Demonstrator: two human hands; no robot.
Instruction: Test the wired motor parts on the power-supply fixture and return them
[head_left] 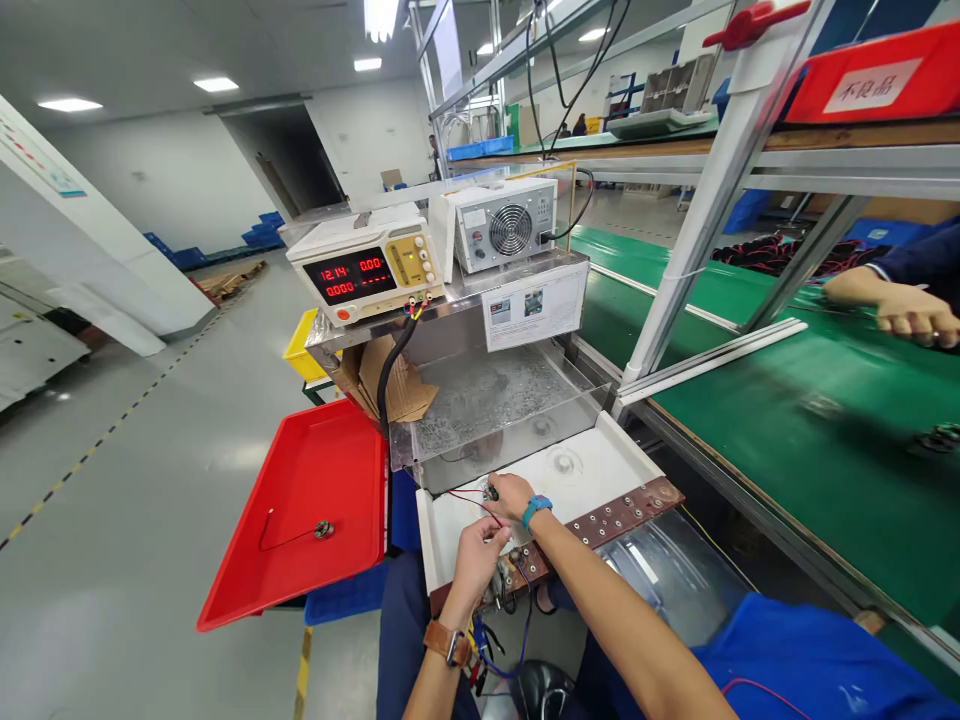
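Over the white tray (480, 515), my right hand (515, 497), with a teal watch on its wrist, pinches a small dark green part (490, 493), mostly covered by the fingers. A thin red wire (466, 492) trails left from that part. Just below and to the left, my left hand (476, 560) has its thumb and fingers closed on the red wire. A brown perforated strip (600, 522) runs along the tray's near edge, close to both hands. Blue and yellow leads (491, 660) hang beneath the strip.
A red tray (330, 460) at left holds a small round part (323, 529) with a wire. Ahead, a power supply (367, 265) with lit digits and a grey fan unit (504, 232) stand on a metal shelf. At right, another person's hand (900, 305) is over the green belt (840, 430).
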